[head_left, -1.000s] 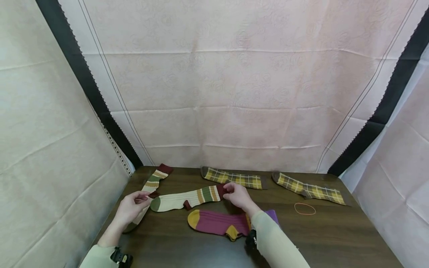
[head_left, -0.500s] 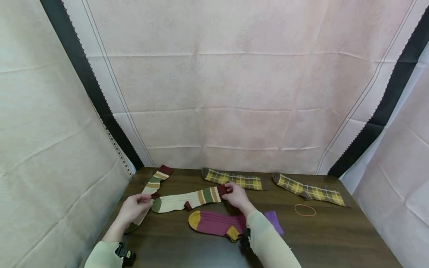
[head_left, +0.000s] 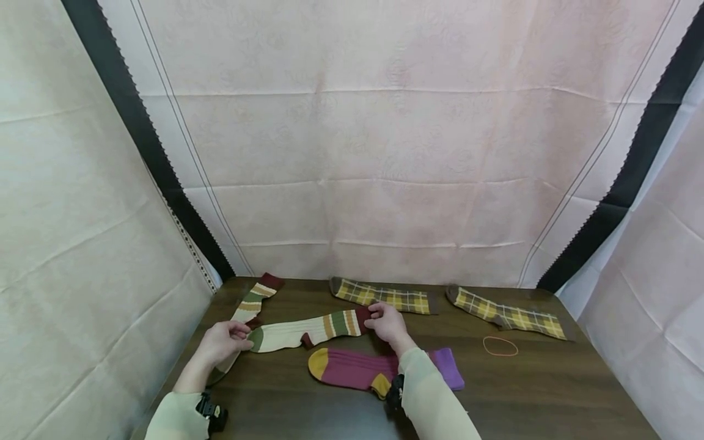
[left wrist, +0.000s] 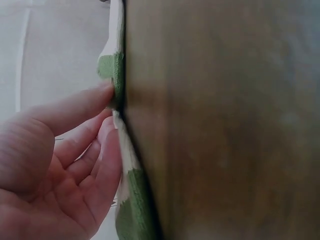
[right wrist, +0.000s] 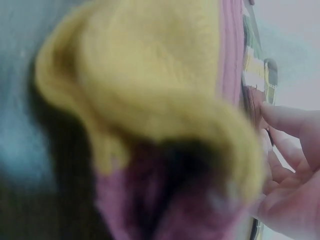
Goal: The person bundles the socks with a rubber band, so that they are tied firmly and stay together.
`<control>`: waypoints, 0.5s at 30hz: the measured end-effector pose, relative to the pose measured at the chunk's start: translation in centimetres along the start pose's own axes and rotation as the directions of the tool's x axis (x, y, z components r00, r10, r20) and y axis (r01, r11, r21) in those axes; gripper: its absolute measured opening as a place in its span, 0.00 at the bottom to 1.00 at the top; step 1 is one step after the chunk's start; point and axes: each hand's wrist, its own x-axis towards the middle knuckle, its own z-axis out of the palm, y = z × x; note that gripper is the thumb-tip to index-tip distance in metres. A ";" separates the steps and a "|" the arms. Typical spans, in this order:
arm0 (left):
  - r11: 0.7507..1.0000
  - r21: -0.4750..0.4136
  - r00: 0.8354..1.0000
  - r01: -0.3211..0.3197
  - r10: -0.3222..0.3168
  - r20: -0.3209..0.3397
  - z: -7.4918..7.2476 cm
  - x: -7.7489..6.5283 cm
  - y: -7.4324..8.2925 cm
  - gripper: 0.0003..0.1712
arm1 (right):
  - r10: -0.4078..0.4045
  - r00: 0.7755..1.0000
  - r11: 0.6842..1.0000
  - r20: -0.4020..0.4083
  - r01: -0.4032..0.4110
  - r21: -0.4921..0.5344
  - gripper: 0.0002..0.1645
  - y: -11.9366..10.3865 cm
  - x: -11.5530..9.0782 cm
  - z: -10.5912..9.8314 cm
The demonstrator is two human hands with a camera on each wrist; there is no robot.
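A cream sock with a green toe, striped leg and burgundy cuff lies stretched crosswise on the table in the head view. My left hand is at its toe, the thumb against the green knit in the left wrist view. At the opposite end, my right hand pinches the burgundy cuff. Partly beneath my left hand runs a matching striped sock, slanting toward the back. A plum sock with yellow toe and heel lies in front, its cuff end covered by my right forearm.
Two yellow plaid socks, a left one and a right one, lie along the back of the brown table. An orange rubber band is at the right. Something purple shows beside my right sleeve.
My left hand has come down and slightly right onto the sock's green toe. My right hand keeps its hold on the cuff while its forearm swings left, uncovering more of the purple thing.
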 end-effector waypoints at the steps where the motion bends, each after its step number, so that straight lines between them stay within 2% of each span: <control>1: 1.000 0.004 1.000 0.006 -0.006 0.003 0.0 0.0 0.0 0.19 | 0.003 1.000 1.000 0.000 -0.003 -0.002 0.20 0.1 0.0 0.1; 8: 0.999 0.047 1.000 0.015 -0.015 0.011 0.2 0.2 0.2 0.20 | 0.039 0.999 0.999 0.006 -0.039 -0.012 0.23 0.3 0.2 0.3; 15: 0.995 0.096 0.999 0.029 -0.030 0.011 0.4 0.4 0.4 0.18 | 0.035 0.999 0.998 0.038 -0.033 -0.053 0.22 0.2 0.0 0.2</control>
